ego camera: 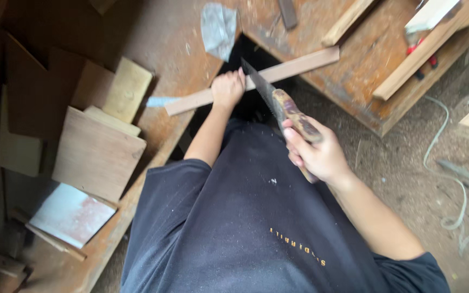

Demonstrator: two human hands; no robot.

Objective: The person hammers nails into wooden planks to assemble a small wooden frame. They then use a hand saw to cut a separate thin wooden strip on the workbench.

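A long thin wooden strip (294,68) lies across the dark gap between two workbenches. My left hand (227,88) is clamped over the strip near its left part, pressing it down. My right hand (316,154) grips the worn wooden handle of a hand saw (261,87). The saw's toothed blade rests against the strip just right of my left hand, angled up and to the left.
Plywood offcuts (96,152) and small boards are stacked on the left bench (164,38). The right bench (354,81) carries wooden battens (424,51) and sawdust. A crumpled grey sheet (218,27) lies near the gap. A pale cord (441,135) runs over the dusty floor at right.
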